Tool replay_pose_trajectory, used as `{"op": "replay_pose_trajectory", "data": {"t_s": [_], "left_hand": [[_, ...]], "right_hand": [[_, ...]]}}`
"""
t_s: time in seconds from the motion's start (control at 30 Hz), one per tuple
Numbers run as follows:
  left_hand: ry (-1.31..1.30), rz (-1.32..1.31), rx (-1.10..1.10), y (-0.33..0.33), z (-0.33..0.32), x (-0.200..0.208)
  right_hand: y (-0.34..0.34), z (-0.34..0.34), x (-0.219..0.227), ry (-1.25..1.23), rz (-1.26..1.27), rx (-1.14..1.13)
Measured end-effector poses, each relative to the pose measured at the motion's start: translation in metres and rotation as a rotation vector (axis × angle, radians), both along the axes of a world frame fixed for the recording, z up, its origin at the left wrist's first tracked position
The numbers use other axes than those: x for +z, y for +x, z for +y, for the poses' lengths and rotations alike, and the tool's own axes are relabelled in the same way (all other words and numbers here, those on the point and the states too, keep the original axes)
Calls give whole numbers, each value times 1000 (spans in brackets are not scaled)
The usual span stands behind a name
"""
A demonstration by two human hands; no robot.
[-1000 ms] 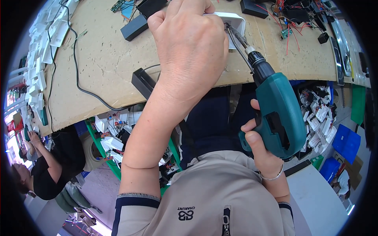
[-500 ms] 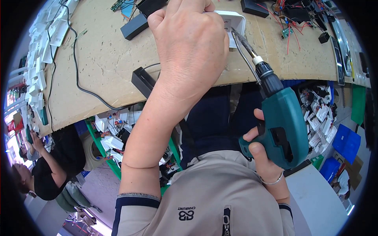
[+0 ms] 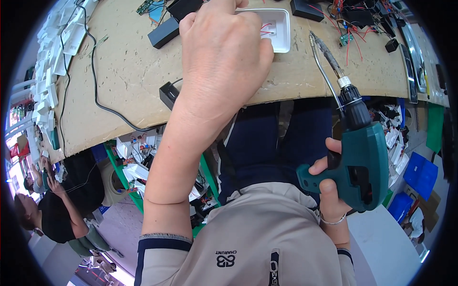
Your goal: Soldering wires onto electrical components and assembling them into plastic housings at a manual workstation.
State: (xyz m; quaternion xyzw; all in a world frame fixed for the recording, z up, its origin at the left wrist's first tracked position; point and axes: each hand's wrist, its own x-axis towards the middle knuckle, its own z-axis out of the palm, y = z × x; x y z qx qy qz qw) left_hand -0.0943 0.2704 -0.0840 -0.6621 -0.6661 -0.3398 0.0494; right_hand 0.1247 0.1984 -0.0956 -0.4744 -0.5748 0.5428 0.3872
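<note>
My right hand [image 3: 332, 190] grips a green soldering gun [image 3: 366, 167], its finger on the trigger. The gun's dark tip and thin solder feed tube point away from me, over the bench and apart from the white plastic case [image 3: 285, 40]. This shallow open case lies at the far middle with thin red wires [image 3: 266, 29] inside. Bent over its left part is my left hand [image 3: 226, 47], back upward and fingers curled. Its fingertips are hidden, and whatever they hold cannot be made out.
Black boxes [image 3: 163, 33] lie left of my left hand, and another black box [image 3: 307, 10] beyond the case. Circuit boards with red wires [image 3: 347, 39] fill the far right. A black cable [image 3: 95, 90] crosses the bench [image 3: 129, 71]. At left, a person [image 3: 52, 214] works.
The soldering gun has drawn back to the right, its tip out of the white case. My left hand and the case have shifted slightly left, showing red wires inside.
</note>
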Motion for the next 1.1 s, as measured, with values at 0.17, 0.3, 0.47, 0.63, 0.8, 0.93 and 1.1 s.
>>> {"op": "replay_pose_trajectory", "data": {"t_s": [0.17, 0.3, 0.47, 0.63, 0.8, 0.93, 1.1], "left_hand": [[-112, -137, -49, -5, -6, 10], [-29, -91, -26, -6, -3, 6], [-263, -249, -9, -7, 0, 26], [-515, -265, 22, -14, 3, 41], [-709, -351, -164, -38, 15, 34], [-514, -243, -67, -29, -2, 0], [-146, -150, -46, -14, -51, -16]], "right_hand": [[2, 2, -5, 40, 44, -13], [7, 1, -4, 41, 38, 8], [12, 1, -7, 52, 52, -16], [11, 4, -7, 89, 66, -1], [13, 6, -13, 266, 98, -45], [11, 7, -16, 330, 132, -8], [19, 7, -16, 301, 189, 61]]}}
